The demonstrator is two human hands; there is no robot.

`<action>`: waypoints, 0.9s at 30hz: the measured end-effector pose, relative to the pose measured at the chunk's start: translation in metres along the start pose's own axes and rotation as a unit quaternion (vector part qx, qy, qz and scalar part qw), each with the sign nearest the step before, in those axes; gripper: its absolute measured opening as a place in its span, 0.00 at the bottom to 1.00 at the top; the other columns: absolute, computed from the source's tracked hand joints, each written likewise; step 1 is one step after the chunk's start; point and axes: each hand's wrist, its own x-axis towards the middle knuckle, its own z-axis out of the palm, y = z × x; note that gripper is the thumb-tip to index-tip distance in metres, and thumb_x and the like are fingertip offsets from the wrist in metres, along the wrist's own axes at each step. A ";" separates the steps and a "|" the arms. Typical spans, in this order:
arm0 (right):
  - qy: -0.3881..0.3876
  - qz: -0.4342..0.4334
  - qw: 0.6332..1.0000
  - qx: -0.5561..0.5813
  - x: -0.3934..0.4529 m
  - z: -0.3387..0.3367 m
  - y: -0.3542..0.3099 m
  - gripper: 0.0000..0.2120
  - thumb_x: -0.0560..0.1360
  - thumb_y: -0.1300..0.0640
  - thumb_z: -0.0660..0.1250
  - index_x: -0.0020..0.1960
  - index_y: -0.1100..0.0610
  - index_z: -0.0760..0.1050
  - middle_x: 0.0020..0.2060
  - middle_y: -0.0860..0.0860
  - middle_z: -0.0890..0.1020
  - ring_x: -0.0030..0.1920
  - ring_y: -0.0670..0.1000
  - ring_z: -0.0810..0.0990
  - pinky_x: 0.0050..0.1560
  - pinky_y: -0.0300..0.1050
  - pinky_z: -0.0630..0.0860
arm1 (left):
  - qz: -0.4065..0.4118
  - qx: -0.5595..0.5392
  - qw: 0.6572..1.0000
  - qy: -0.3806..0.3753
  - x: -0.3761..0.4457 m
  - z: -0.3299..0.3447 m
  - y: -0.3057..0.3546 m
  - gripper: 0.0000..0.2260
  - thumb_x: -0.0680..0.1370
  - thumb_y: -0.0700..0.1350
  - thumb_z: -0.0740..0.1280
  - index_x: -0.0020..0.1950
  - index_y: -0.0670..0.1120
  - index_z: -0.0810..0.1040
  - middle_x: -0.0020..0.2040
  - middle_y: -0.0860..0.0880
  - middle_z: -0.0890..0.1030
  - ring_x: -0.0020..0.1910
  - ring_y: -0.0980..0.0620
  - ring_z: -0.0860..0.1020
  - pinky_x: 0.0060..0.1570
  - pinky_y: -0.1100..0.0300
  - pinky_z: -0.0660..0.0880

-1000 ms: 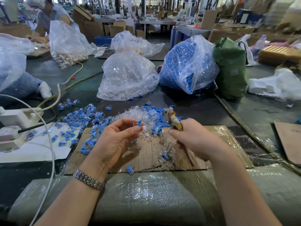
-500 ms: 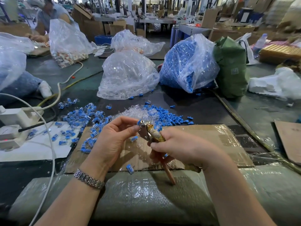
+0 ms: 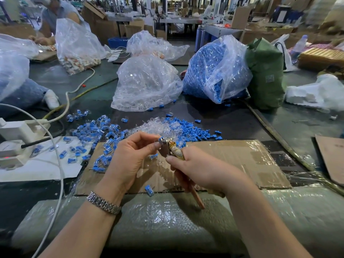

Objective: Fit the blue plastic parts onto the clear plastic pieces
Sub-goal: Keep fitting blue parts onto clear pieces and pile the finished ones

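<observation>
My left hand [image 3: 128, 161] pinches a small blue part on a clear piece [image 3: 160, 139] between thumb and fingers. My right hand [image 3: 201, 170] grips a pair of pliers [image 3: 172, 150] with taped handles; their metal jaws meet the piece at my left fingertips. A heap of loose clear pieces [image 3: 154, 127] lies behind my hands, with loose blue parts [image 3: 193, 132] to its right. Joined blue-and-clear pieces [image 3: 95, 133] are spread to the left. One blue part [image 3: 149, 190] lies on the cardboard sheet [image 3: 242, 161].
Behind the heaps stand a clear bag of clear pieces [image 3: 147, 84], a bag of blue parts [image 3: 216, 69] and a green bag [image 3: 266, 73]. A white device with cables [image 3: 16, 138] sits at left. Another person [image 3: 55, 17] works at the far left.
My right hand swung the pliers from over the blue parts across to my left fingertips, and the jaws now sit on the pinched piece. My left hand stayed nearly still.
</observation>
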 end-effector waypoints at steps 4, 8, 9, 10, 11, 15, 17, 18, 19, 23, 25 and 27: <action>0.005 -0.004 1.000 0.017 -0.002 -0.002 0.001 0.26 0.83 0.43 0.60 0.52 0.68 0.76 0.37 0.56 0.80 0.37 0.56 0.80 0.53 0.59 0.80 | 0.021 0.027 0.999 0.003 -0.001 -0.001 0.000 0.09 0.70 0.45 0.75 0.49 0.47 0.85 0.49 0.45 0.87 0.49 0.47 0.84 0.52 0.54 0.82; 0.076 0.002 0.997 -0.019 0.000 -0.020 0.012 0.19 0.81 0.42 0.64 0.40 0.55 0.73 0.31 0.49 0.79 0.28 0.46 0.77 0.30 0.38 0.75 | 0.115 0.188 0.971 0.087 0.001 -0.005 -0.005 0.08 0.77 0.41 0.74 0.54 0.52 0.82 0.48 0.54 0.84 0.48 0.57 0.82 0.48 0.59 0.81; 0.117 0.016 0.992 -0.041 0.003 -0.025 0.018 0.19 0.81 0.41 0.64 0.38 0.53 0.71 0.31 0.48 0.77 0.28 0.44 0.75 0.28 0.39 0.71 | 0.141 0.249 0.949 0.130 0.003 -0.007 -0.007 0.08 0.78 0.40 0.72 0.54 0.52 0.82 0.48 0.55 0.82 0.48 0.58 0.81 0.48 0.60 0.80; 0.158 0.036 0.984 -0.075 0.007 -0.030 0.025 0.19 0.80 0.41 0.65 0.38 0.52 0.69 0.33 0.48 0.76 0.29 0.45 0.74 0.28 0.41 0.68 | 0.162 0.306 0.922 0.172 0.004 -0.009 -0.008 0.09 0.78 0.38 0.71 0.54 0.51 0.81 0.48 0.56 0.81 0.48 0.58 0.79 0.50 0.60 0.79; 0.194 0.061 0.972 -0.114 0.011 -0.033 0.032 0.19 0.80 0.39 0.65 0.40 0.52 0.69 0.37 0.49 0.76 0.32 0.46 0.74 0.29 0.44 0.65 | 0.172 0.356 0.895 0.208 0.006 -0.010 -0.010 0.09 0.78 0.37 0.70 0.54 0.50 0.81 0.50 0.54 0.78 0.49 0.56 0.77 0.53 0.58 0.77; 0.249 0.162 0.917 -0.264 0.022 -0.031 0.058 0.20 0.80 0.39 0.62 0.58 0.55 0.73 0.54 0.54 0.71 0.47 0.57 0.76 0.49 0.52 0.74 | 0.173 0.465 0.837 0.231 0.008 -0.009 -0.011 0.12 0.76 0.35 0.69 0.55 0.49 0.81 0.51 0.52 0.72 0.53 0.53 0.70 0.57 0.58 0.66; 0.258 0.181 0.901 -0.299 0.027 -0.027 0.064 0.24 0.80 0.37 0.62 0.63 0.56 0.73 0.58 0.56 0.72 0.55 0.59 0.75 0.56 0.56 0.72 | 0.206 0.475 0.842 0.152 0.004 -0.006 -0.012 0.09 0.76 0.38 0.69 0.51 0.51 0.81 0.45 0.55 0.76 0.47 0.54 0.73 0.54 0.58 0.68; 0.266 0.182 0.894 -0.310 0.028 -0.025 0.065 0.26 0.79 0.36 0.62 0.64 0.56 0.73 0.59 0.56 0.73 0.58 0.59 0.74 0.57 0.56 0.72 | 0.222 0.478 0.842 0.112 0.002 -0.004 -0.013 0.06 0.76 0.41 0.69 0.48 0.52 0.81 0.42 0.56 0.76 0.44 0.55 0.74 0.55 0.60 0.67; 0.271 0.181 0.890 -0.318 0.030 -0.024 0.066 0.28 0.78 0.34 0.62 0.64 0.57 0.73 0.59 0.56 0.73 0.60 0.59 0.73 0.57 0.57 0.71 | 0.235 0.487 0.838 0.081 -0.001 -0.002 -0.014 0.04 0.76 0.44 0.69 0.45 0.53 0.80 0.40 0.57 0.76 0.43 0.58 0.75 0.56 0.63 0.64; 0.295 0.173 0.884 -0.318 0.031 -0.023 0.063 0.28 0.78 0.35 0.64 0.66 0.56 0.72 0.62 0.57 0.71 0.64 0.59 0.69 0.60 0.58 0.70 | 0.228 0.552 0.802 -0.001 -0.004 -0.001 -0.020 0.07 0.77 0.56 0.63 0.41 0.57 0.77 0.38 0.59 0.75 0.44 0.63 0.73 0.54 0.60 0.58; 0.331 0.135 0.881 -0.310 0.031 -0.026 0.059 0.23 0.79 0.40 0.65 0.66 0.55 0.71 0.62 0.55 0.71 0.64 0.58 0.68 0.61 0.57 0.69 | 0.216 0.583 0.782 -0.028 -0.005 -0.001 -0.020 0.07 0.77 0.56 0.62 0.41 0.57 0.76 0.38 0.59 0.75 0.43 0.61 0.72 0.53 0.57 0.58; 0.344 0.062 0.889 -0.297 0.032 -0.029 0.052 0.15 0.80 0.45 0.66 0.63 0.51 0.74 0.60 0.51 0.73 0.63 0.55 0.69 0.61 0.56 0.68 | 0.206 0.607 0.766 -0.043 -0.005 0.001 -0.020 0.06 0.77 0.55 0.63 0.42 0.57 0.77 0.40 0.59 0.75 0.44 0.57 0.72 0.55 0.55 0.61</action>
